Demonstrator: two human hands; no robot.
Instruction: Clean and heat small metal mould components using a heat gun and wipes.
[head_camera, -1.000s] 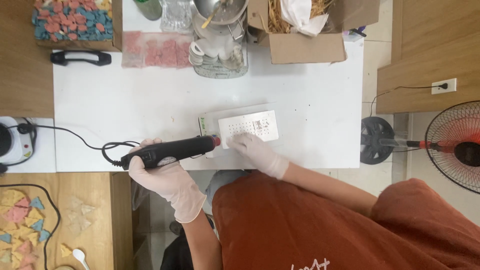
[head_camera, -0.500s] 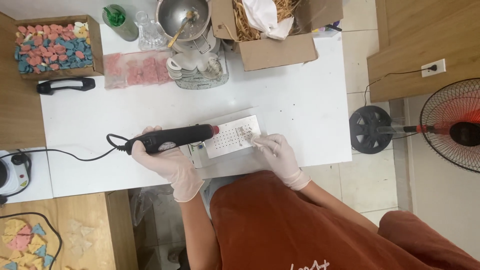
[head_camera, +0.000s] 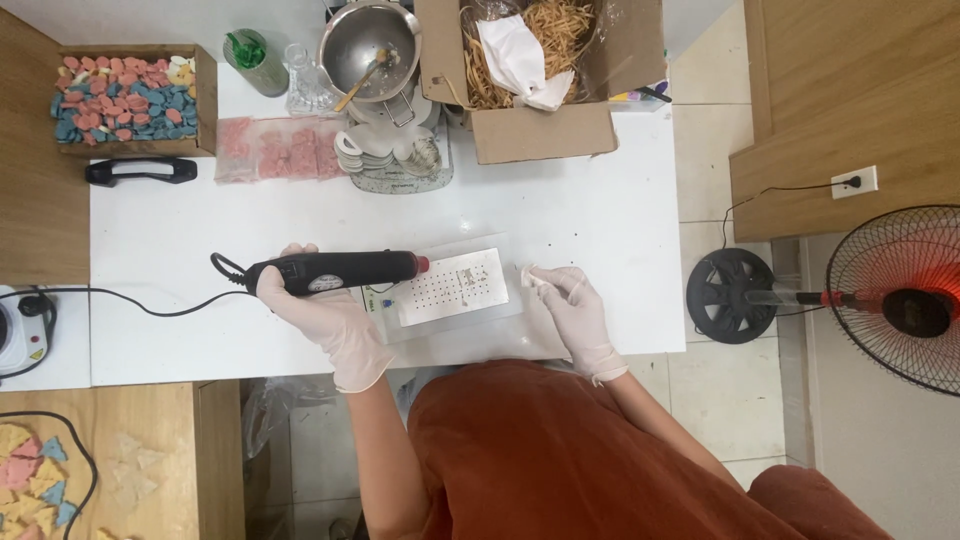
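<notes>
My left hand, in a white glove, grips a black corded heat gun lying level, its nozzle pointing right over a flat white packet with rows of dots. The packet rests on the white table inside clear wrap. My right hand, also gloved, sits just right of the packet with its fingertips pinching the wrap's edge near a small white scrap.
A cardboard box of straw filling, a metal bowl with a spoon, a green bottle, pink packets and a box of coloured pieces line the far edge. A black handle lies left. A fan stands right.
The view shifted, so the table sits higher in frame. My right hand moved off the packet to its right edge. The heat gun stays over the packet's left end.
</notes>
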